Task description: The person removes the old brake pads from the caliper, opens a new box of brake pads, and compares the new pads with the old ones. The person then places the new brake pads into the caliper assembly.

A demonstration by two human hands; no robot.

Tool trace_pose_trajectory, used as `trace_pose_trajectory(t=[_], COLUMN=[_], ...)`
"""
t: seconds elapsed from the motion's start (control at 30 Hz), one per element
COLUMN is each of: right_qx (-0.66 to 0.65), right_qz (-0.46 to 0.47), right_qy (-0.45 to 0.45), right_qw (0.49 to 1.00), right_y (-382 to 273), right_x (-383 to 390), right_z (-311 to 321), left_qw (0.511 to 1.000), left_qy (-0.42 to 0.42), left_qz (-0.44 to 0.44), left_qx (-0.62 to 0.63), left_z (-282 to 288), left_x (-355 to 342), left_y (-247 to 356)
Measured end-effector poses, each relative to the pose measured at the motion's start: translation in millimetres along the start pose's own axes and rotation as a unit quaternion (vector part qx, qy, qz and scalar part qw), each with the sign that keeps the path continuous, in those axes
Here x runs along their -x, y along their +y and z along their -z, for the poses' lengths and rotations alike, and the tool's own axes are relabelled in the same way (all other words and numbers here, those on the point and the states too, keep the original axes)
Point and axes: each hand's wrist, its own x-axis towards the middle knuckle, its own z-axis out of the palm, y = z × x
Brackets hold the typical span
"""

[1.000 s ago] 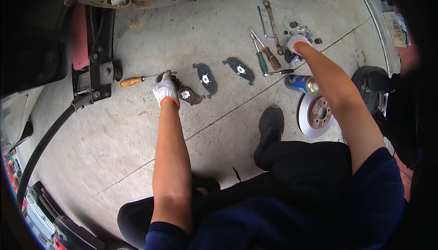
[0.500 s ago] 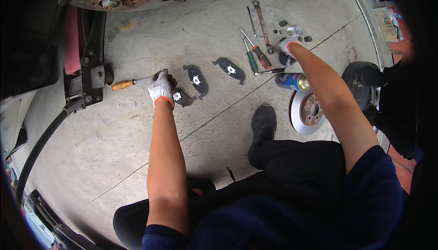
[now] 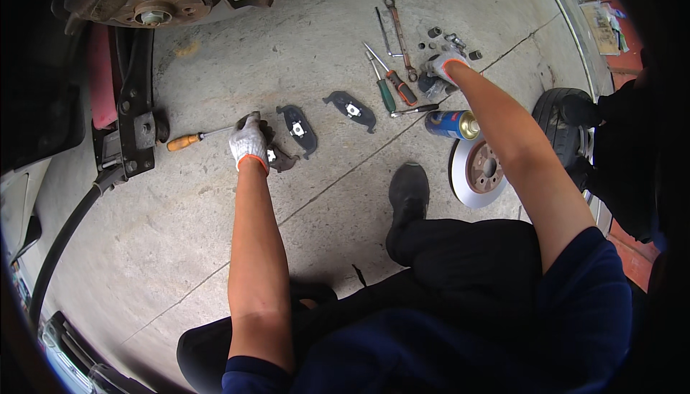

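My left hand [image 3: 249, 139], in a white glove with a dark palm and an orange cuff, is closed low over the floor. Whatever its fingers hold is hidden. Partly behind it lies a brake pad [image 3: 284, 161] with a white patch. Two more brake pads, a near one [image 3: 297, 131] and a farther one [image 3: 351, 111], lie flat to its right. My right hand [image 3: 444, 67], gloved alike, is curled round crumpled clear plastic [image 3: 437, 91] that looks like a bag. A dark rounded thing [image 3: 425, 82] shows under its fingers, partly covered.
An orange-handled screwdriver [image 3: 185, 141] lies left. Two screwdrivers, a ratchet [image 3: 415, 110], a ring spanner [image 3: 399, 38] and several sockets [image 3: 435, 32] lie far right. A blue spray can [image 3: 453, 125], brake disc [image 3: 480, 172] and tyre [image 3: 557, 128] are nearer. A wheel hub [image 3: 153, 14] hangs above.
My right hand has shifted slightly left. Clear plastic that lay beyond it now shows beneath it, and shiny metal pieces are uncovered. My left hand stays by the brake pad. The view has moved slightly.
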Motion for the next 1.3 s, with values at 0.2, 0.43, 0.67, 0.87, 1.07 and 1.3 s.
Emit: trace_pose_trajectory(t=[0.2,0.43,0.67,0.87,1.07,1.3], right_qx=[-0.075,-0.124,-0.05,0.346,0.487,0.51], right_qz=[0.0,-0.017,-0.025,0.187,0.321,0.313], right_qy=[0.006,-0.019,0.02,0.174,0.099,0.148], right_qw=[0.997,0.992,0.998,0.903,0.806,0.787], right_y=[-9,23,-8,-39,-20,-15], right_x=[17,-23,15,59,41,49], right_z=[-9,-11,-4,23,11,-8], left_qw=[1.0,1.0,1.0,1.0,0.999,0.989], left_qy=[-0.003,-0.011,-0.014,0.005,0.023,0.105], left_qz=[0.006,0.017,0.017,0.017,0.012,-0.032], left_qx=[-0.002,0.006,0.017,0.005,0.025,0.094], left_z=[6,6,19,28,28,45], left_x=[-4,0,-5,-7,-14,-26], left_y=[-6,-4,-7,-4,2,6])
